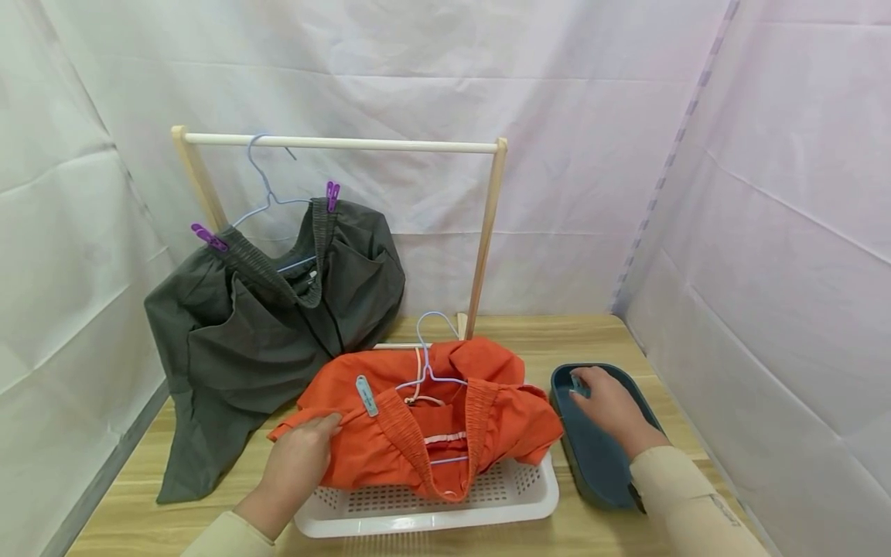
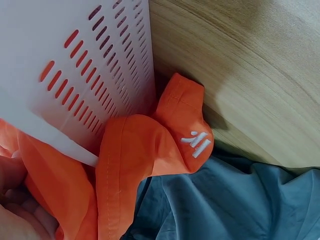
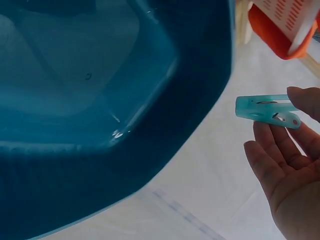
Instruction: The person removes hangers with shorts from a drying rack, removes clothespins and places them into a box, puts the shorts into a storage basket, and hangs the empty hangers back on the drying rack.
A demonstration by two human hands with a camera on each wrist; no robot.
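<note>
Pinching the teal clothespin (image 3: pixel 267 111) with your right hand (image 1: pixel 616 406) over the blue tray (image 1: pixel 600 456), you grip the orange garment (image 1: pixel 369 456), atop the white basket (image 1: pixel 431 527), with your left hand (image 1: pixel 295 460). Only one waistband side shows a peg (image 1: pixel 366 396); tugging could drag the unpegged side off the hanger (image 1: pixel 428 368).

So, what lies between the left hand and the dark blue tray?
The head view shows the orange elastic-waist garment, with hanger, partly covering the white basket.

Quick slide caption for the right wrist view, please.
Right hand pinching a teal clothespin by the blue tray, orange garment and white basket at upper right.
</note>
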